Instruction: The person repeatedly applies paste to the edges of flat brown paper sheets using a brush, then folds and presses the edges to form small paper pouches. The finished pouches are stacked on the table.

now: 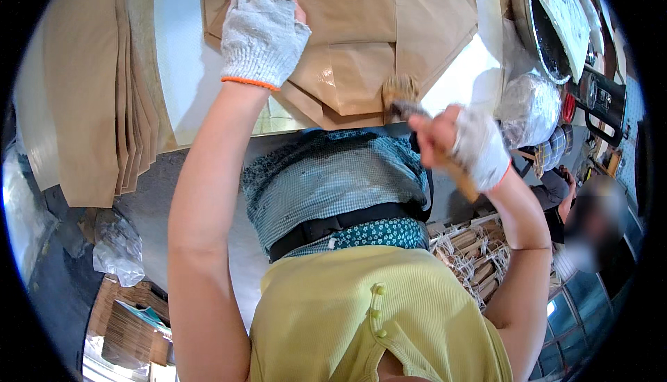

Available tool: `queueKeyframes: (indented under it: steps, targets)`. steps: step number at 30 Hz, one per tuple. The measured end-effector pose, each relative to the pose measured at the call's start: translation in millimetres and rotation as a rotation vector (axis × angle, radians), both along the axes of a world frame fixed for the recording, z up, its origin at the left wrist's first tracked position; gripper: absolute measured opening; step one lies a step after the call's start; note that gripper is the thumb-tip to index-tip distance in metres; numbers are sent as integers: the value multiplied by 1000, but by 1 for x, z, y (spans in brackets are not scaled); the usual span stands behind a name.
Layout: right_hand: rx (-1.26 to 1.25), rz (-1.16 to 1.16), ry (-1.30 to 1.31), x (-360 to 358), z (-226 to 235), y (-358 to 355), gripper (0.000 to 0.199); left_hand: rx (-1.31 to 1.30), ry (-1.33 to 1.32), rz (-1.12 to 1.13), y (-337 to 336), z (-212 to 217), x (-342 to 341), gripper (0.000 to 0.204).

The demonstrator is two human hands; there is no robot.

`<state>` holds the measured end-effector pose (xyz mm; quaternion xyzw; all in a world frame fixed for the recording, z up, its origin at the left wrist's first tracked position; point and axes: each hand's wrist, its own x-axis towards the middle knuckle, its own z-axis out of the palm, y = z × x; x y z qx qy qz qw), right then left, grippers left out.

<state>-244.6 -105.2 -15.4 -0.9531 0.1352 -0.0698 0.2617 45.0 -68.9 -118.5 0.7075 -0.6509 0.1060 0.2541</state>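
My left hand [265,31], in a white fingerless knit glove with an orange hem, lies on folded brown paper [361,17], its fingers stretched toward the top edge of the picture. The paper looks like a bag with folded, slanted corners at its near end. A shiny wet patch shows on one near flap. My right hand [462,139], gloved alike, is closed round the handle of a brush [401,92]. The brush's pale, stiff bristles touch the paper near its front right corner, or hover just over it; I cannot tell which.
Brown paper sheets [87,97] are stacked at the left, hanging over the edge of the white tabletop [187,55]. At the right stand a round pan [545,28], a plastic-wrapped bundle [530,108] and a black jug [599,101]. Tied bundles [479,257] lie below. Another person [590,222] is at far right.
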Motion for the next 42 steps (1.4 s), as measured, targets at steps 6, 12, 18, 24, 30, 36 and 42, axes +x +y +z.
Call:
queueKeyframes:
  steps: [6,12,18,24,30,36,42]
  targets:
    - [473,85,250,35,12,-20,18,50,-5,41,2,5,4,47]
    - [625,12,66,44,31,5,13,132,43,31,39,12,-11,51]
    - [655,-891,-289,55,-30,-32,24,214,240,-12,73,15,-28,57]
    - [1053,-785,-112,118,-14,-83,26,191,305,26,78,19,-29,54]
    - [270,-223,-127,121,-40,-54,10,198,277,35,76,17,-26,51]
    - [-536,77,-356,133,-57,-65,19,179,907,54,70,23,-32,53]
    - [-655,-416,-144,1,-21,-71,47,211,219,20,68,26,-34,48]
